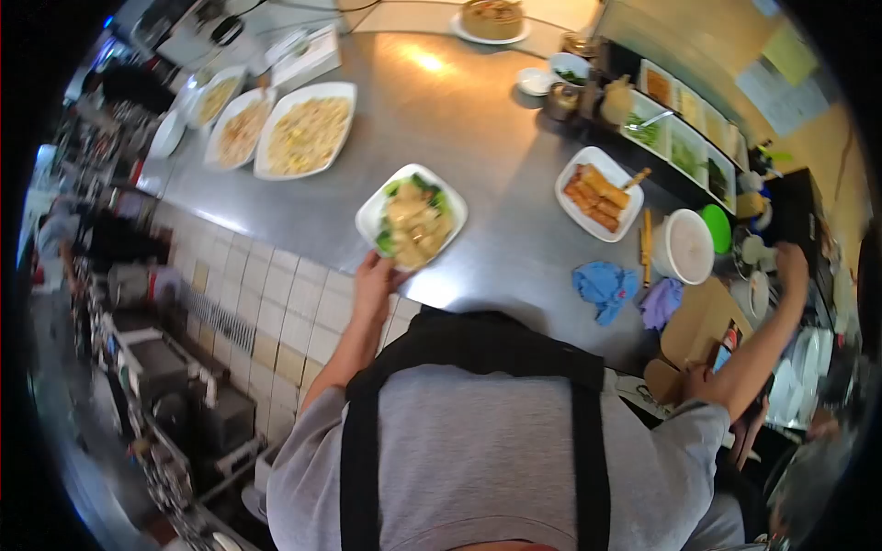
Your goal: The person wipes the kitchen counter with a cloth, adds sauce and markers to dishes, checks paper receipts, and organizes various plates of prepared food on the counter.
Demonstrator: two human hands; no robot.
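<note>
The left hand [377,274] pinches the rim of a square white plate [367,217] of greens and pale pieces, at the steel bench's [487,129] near edge. The right hand [791,264] — grip impossible to tell — is at the right edge, beyond a round white tub [659,261].

"Home kitchen or restaurant?"
"A restaurant kitchen, by the look of it. Long steel counter [496,174], plated food [418,220] at its edge, white tubs [668,140] of chopped greens [641,131]."
"And the floor?"
"Pale tiles [280,292] with a drain grate [218,319]. There's a black apron [496,344], and another person [62,231] beyond the tiles."
</note>
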